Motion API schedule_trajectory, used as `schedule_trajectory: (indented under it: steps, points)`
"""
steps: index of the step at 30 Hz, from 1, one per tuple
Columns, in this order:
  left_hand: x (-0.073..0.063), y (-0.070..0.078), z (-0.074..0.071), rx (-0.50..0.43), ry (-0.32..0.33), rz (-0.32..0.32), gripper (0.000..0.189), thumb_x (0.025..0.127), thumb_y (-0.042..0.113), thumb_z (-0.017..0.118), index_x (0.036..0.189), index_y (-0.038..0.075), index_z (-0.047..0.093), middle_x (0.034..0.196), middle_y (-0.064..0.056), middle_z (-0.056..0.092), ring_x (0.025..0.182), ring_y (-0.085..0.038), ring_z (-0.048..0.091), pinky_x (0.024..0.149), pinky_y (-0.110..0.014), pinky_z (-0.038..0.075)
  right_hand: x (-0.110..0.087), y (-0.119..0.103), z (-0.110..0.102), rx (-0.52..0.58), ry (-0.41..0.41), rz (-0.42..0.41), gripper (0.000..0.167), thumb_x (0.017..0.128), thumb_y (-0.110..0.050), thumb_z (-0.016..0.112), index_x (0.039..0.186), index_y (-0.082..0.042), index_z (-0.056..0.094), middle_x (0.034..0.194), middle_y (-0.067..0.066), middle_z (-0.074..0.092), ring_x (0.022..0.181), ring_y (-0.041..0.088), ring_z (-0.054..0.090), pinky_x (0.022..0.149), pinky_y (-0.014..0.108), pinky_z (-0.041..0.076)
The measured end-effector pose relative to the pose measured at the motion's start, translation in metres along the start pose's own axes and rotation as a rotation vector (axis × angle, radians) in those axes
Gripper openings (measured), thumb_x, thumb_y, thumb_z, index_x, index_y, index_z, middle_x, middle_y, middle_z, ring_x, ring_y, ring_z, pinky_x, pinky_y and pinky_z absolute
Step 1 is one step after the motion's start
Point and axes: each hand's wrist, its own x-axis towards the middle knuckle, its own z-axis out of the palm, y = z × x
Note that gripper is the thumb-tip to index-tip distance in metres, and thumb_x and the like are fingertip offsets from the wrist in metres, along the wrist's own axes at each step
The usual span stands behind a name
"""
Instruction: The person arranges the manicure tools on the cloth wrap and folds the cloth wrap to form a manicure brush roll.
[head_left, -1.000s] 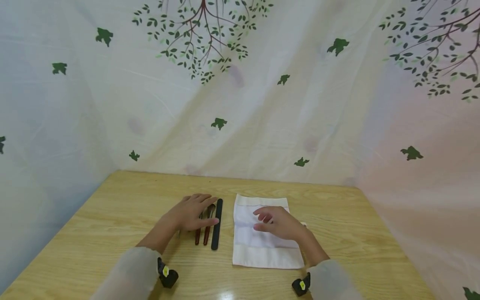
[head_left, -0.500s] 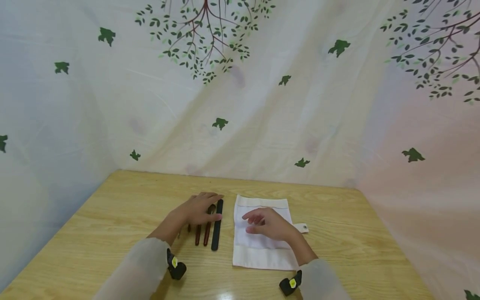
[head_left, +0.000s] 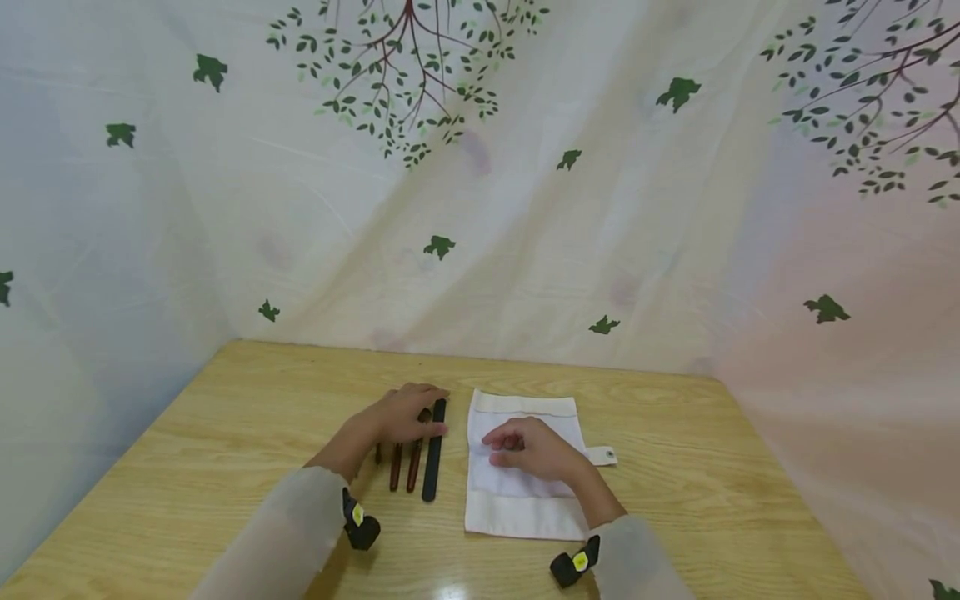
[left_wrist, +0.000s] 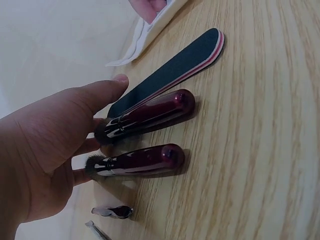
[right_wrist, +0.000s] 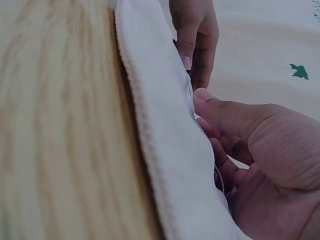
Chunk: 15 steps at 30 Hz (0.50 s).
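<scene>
In the head view, my left hand (head_left: 405, 412) reaches over the far end of a black nail file (head_left: 431, 475). Its thumb lies across or just above the file; whether they touch, I cannot tell. The left wrist view shows the file's pink-and-white layered edge. Beside it, two makeup brushes with glossy dark red handles, one nearer the file (left_wrist: 157, 115) and one farther off (left_wrist: 145, 162), have their bristle ends near my fingers. My right hand (head_left: 534, 450) hovers over an unfolded white cloth pouch (head_left: 525, 517), its fingers loosely bent and holding nothing visible.
Beyond the brushes lie a small dark-and-clear item (left_wrist: 116, 212) and a thin silvery piece (left_wrist: 96, 230), partly cut off. A snap tab (head_left: 602, 456) sticks out from the pouch's right side. A printed curtain (head_left: 510, 317) hangs behind the wooden table (head_left: 697, 467).
My left hand has shifted right toward the file's far end. My right hand has moved left over the pouch, uncovering the snap tab. The file, brushes and pouch lie where they were.
</scene>
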Motion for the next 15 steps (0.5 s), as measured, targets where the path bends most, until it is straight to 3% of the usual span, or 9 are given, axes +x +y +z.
schedule_trajectory:
  steps: [15]
  points:
    - [0.005, 0.002, -0.014, -0.058, -0.097, -0.015, 0.066, 0.100, 0.043, 0.065, 0.152, 0.007, 0.048, 0.158, -0.020, 0.040, 0.143, -0.048, 0.035, 0.109, -0.072, 0.028, 0.003, 0.002, 0.005, -0.013, 0.054, 0.014, 0.015, 0.091, -0.021, 0.080, 0.106, -0.018, 0.080, 0.090, -0.011, 0.069, 0.078, 0.007, 0.057, 0.071, 0.025, 0.049]
